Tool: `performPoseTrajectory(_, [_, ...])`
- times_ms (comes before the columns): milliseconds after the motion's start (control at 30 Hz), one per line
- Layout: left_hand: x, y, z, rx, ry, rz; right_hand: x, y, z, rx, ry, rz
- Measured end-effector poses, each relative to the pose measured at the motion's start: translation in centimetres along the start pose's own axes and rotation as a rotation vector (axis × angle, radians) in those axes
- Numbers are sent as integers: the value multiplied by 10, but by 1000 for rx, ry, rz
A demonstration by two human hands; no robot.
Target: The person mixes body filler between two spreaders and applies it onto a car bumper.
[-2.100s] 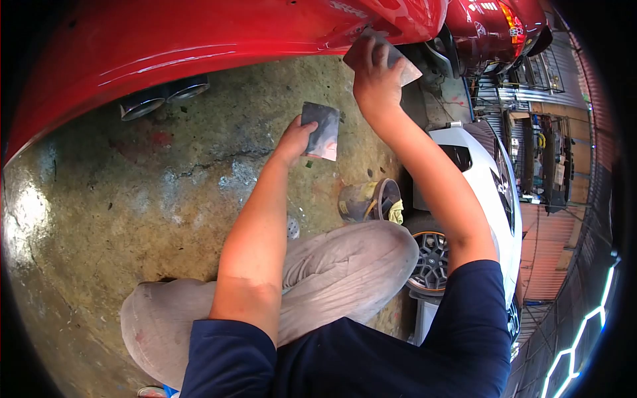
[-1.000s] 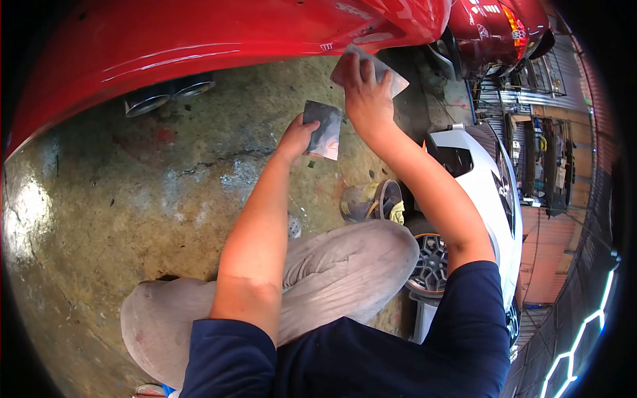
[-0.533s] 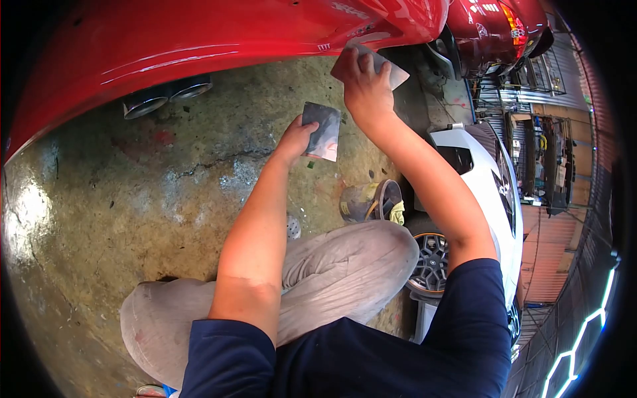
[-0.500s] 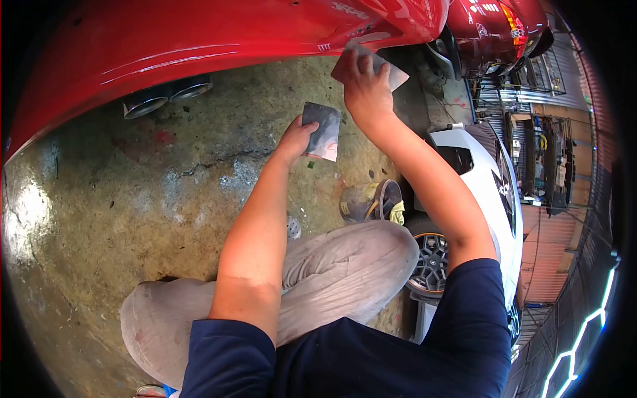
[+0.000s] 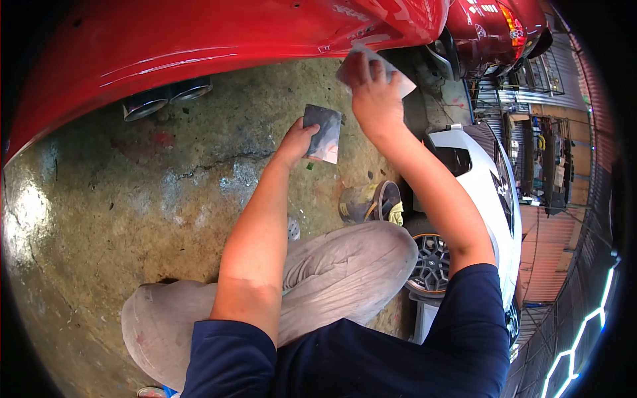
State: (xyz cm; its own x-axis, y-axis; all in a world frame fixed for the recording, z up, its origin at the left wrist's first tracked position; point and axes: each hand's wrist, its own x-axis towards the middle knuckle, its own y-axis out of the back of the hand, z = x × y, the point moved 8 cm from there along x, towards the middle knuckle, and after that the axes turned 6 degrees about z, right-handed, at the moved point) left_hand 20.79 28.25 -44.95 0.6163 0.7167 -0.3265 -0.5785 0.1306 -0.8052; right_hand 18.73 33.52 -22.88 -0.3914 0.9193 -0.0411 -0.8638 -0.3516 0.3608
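My left hand (image 5: 296, 140) is closed on a flat, rectangular grey putty spreader (image 5: 322, 129), thumb on its face, over the concrete floor. Pinkish-white smears mark the spreader's lower edge. Higher and to the right, my right hand (image 5: 377, 99) grips a second flat putty spreader (image 5: 406, 85), its fingers laid across the face and partly blurred. That spreader's upper corner is at the lower edge of a red car body panel (image 5: 219, 33); whether they touch, I cannot tell.
Twin exhaust tips (image 5: 146, 105) show beneath the red panel. A dirty open can (image 5: 358, 202) with yellow cloth stands beyond my knee (image 5: 391, 245). To the right are a white car (image 5: 491, 172), another red car (image 5: 474, 40) and a shelving rack (image 5: 544, 152).
My right hand has shifted a little to the right and down with its spreader. My left hand has barely moved.
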Motion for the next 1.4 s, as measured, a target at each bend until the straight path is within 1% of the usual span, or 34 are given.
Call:
performPoseTrajectory(100, [-2, 0, 0, 14, 20, 0, 4, -3, 20, -58, -48, 9])
performPoseTrajectory(200, [2, 1, -2, -2, -17, -11, 1, -22, 7, -48, 46, -18])
performPoseTrajectory(233, [1, 1, -3, -5, -3, -5, -5, -24, -2, -2, 110, -45])
performPoseTrajectory(333, [-2, 2, -3, 1, 28, 7, -9, -9, -8, 28, 90, 66])
performPoseTrajectory(433, [-4, 3, -1, 21, 45, 8, -2, 3, 15, -16, -32, 120])
performPoseTrajectory(533, [-4, 4, -2, 20, 63, 18, 2, 1, 30, -8, -105, 171])
performPoseTrajectory(567, [-4, 4, -3, 28, 65, 17, 2, -3, 27, -43, -58, 117])
performPoseTrajectory(667, [-3, 5, -4, 24, 60, 10, -12, -25, 0, 44, 102, 128])
performPoseTrajectory(833, [0, 7, -3, 43, 41, 20, -9, 6, 31, 69, -82, 201])
performPoseTrajectory(933, [3, 7, -4, 53, 37, 17, -4, 4, 39, 69, -103, 158])
performPoseTrajectory(967, [3, 7, -5, 50, 36, 14, -7, -3, 28, 76, -4, 131])
performPoseTrajectory(1067, [6, 11, -3, 49, 31, 25, -31, -17, 8, 496, -25, 52])
performPoseTrajectory(1100, [6, 14, -2, 55, 31, 32, -38, -6, 10, 682, -74, 2])
performPoseTrajectory(1200, [-2, 17, 14, 29, -22, 53, -75, -14, 20, 1058, -232, -117])
performPoseTrajectory(1300, [-9, 20, 27, -34, -35, 138, -131, -74, 22, 1658, -700, -341])
performPoseTrajectory(1400, [-6, 20, 36, -35, -195, 142, -152, -103, 26, 2163, -1094, -184])
